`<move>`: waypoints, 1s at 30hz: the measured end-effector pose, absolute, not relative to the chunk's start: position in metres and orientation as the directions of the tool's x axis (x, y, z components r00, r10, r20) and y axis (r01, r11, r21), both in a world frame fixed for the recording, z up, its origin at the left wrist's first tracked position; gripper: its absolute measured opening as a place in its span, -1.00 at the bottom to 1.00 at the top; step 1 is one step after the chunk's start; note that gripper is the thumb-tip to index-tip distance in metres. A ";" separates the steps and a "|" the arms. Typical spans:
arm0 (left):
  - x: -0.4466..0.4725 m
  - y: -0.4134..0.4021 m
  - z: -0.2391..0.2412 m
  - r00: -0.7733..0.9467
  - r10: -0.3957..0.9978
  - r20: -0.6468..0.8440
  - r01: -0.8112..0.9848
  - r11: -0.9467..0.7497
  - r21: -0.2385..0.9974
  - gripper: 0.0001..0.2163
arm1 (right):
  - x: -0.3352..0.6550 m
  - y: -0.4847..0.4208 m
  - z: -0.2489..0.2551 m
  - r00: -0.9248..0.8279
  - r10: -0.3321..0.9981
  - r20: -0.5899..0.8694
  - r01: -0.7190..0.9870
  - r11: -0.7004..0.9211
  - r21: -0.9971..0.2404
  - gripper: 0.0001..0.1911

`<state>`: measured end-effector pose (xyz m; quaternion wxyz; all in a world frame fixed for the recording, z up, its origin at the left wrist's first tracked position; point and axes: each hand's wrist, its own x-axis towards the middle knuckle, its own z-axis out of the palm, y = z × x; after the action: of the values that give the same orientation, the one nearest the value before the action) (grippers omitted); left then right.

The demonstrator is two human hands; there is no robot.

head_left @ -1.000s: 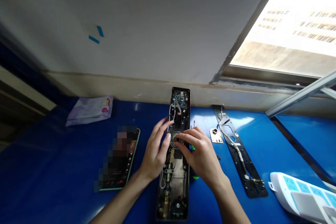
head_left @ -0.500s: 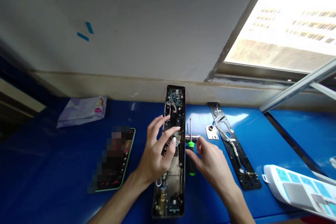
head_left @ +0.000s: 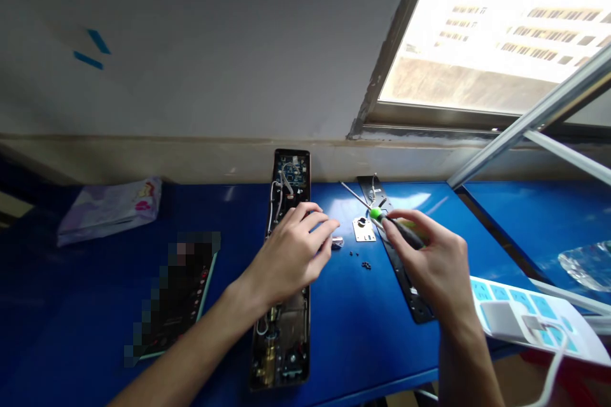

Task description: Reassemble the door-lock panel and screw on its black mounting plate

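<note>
An opened door-lock body (head_left: 284, 305), long and black with wires and a circuit board inside, lies lengthwise on the blue table (head_left: 353, 324). My left hand (head_left: 293, 254) rests over its middle, fingers curled and pointing right toward a small silver part (head_left: 337, 242). My right hand (head_left: 429, 261) is closed round a screwdriver (head_left: 377, 211) with a green collar and black handle, its shaft pointing up-left. A small silver plate (head_left: 363, 229) and tiny dark screws (head_left: 361, 259) lie between my hands.
A long black metal plate (head_left: 414, 300) with a white cable lies under my right hand. A white-and-blue power strip (head_left: 529, 321) sits at the right edge, a phone (head_left: 176, 296) at the left, a tissue pack (head_left: 107, 206) far left. Wall and window frame stand behind.
My right hand left the lock body, took up the screwdriver from the table and lifted it to the right. My left hand shifted rightward over the lock. The view panned right.
</note>
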<state>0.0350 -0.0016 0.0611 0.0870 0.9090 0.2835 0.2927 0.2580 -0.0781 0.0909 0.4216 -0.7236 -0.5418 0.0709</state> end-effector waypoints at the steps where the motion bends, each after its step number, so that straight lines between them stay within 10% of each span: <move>1: 0.040 0.002 0.062 0.717 0.553 0.425 0.465 -0.833 0.299 -0.76 | 0.264 -0.078 0.094 0.427 0.806 0.410 0.733 -0.043 -0.679 -0.72; 12: 0.089 0.009 0.055 0.918 0.393 0.056 0.383 -0.913 0.140 -0.83 | 0.282 -0.080 0.098 0.412 0.717 0.562 0.730 0.109 -0.675 -0.76; 30: 0.088 0.004 0.048 0.881 0.445 0.157 0.432 -0.895 0.115 -0.93 | 0.281 -0.077 0.091 0.386 0.719 0.578 0.708 0.171 -0.685 -0.81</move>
<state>0.0882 0.0041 0.0481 0.0382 0.9691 0.2263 0.0900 0.2806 -0.0774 0.0915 0.5277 -0.6437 -0.5542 0.0051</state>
